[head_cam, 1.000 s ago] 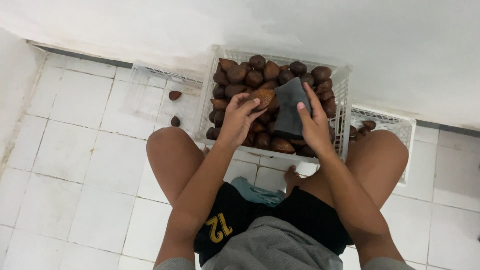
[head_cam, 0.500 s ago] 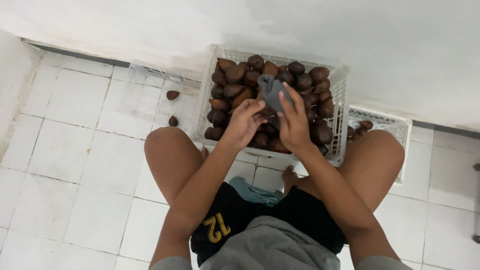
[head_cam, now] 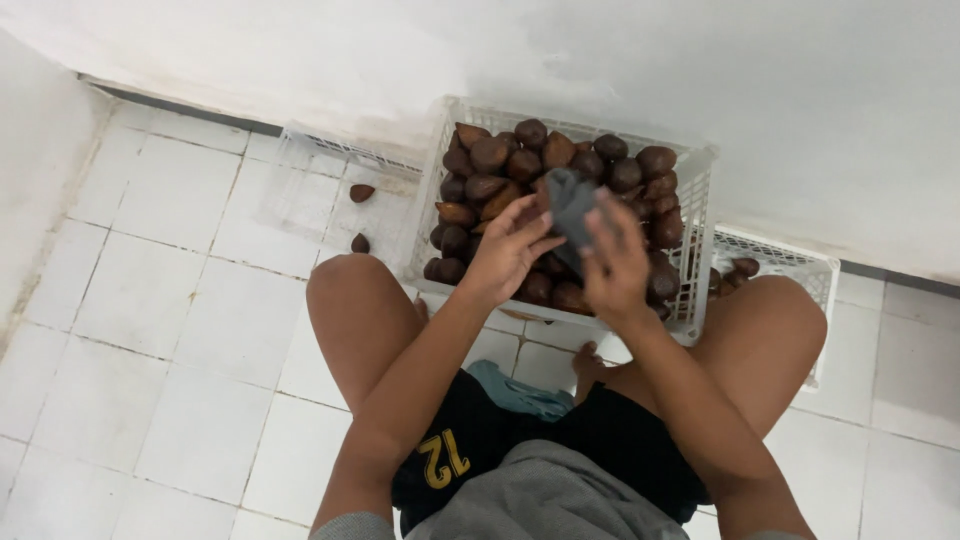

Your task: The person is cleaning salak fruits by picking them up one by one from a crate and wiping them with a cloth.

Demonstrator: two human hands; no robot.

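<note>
Head view shows both hands over the white crate [head_cam: 432, 190] of brown scaly fruit [head_cam: 490, 153]: right hand [head_cam: 615, 265] clamped on a dark grey cloth [head_cam: 572, 203], its long axis running upward from the fingers; left hand [head_cam: 508, 250], fingers spread, touches the cloth's left edge

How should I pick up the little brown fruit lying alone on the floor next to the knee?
Pinch the fruit across its rounded middle, fingers coming straight down from above. It lies alone on the tiled floor, open all round; its pointed end looks too narrow to hold well.
</note>
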